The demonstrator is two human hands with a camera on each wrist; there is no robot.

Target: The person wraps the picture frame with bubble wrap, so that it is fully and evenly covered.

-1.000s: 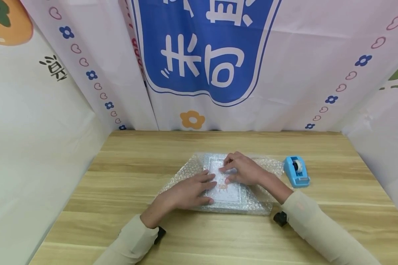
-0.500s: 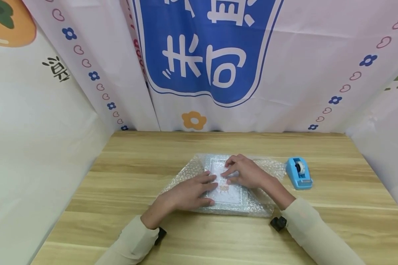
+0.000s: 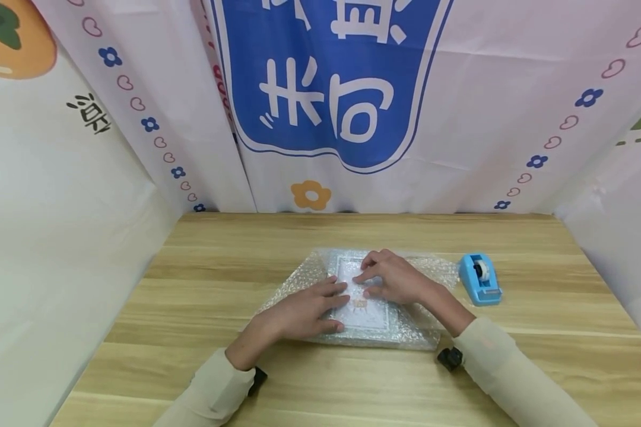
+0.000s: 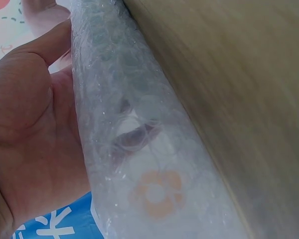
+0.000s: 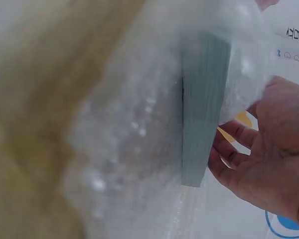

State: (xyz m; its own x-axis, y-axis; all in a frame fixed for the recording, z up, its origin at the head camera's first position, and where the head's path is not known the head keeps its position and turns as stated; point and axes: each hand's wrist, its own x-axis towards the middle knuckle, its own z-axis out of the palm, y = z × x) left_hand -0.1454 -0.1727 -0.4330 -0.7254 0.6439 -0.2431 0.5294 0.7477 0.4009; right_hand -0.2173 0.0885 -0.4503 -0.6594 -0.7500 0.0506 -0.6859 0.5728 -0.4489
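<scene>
A picture frame (image 3: pixel 371 320) lies on the table under bubble wrap (image 3: pixel 301 279), which spreads out past its left and right sides. My left hand (image 3: pixel 304 309) rests on the frame's left part with fingers spread. In the left wrist view the palm (image 4: pixel 27 124) is beside the wrapped edge. My right hand (image 3: pixel 395 279) touches the upper middle of the wrapped frame, its fingers loosely bent and the thumb apart from the index finger. The right wrist view shows the frame's grey-green side (image 5: pixel 204 109) with wrap around it. Whether anything small lies under the right fingertips cannot be seen.
A blue tape dispenser (image 3: pixel 481 279) with a roll in it stands right of the wrap, near its right end. The wooden table (image 3: pixel 235 243) is bordered by printed cloth (image 3: pixel 481 118) at the back and sides.
Both hands stay nearly in the same place on the wrapped frame. Only the head view shifts slightly.
</scene>
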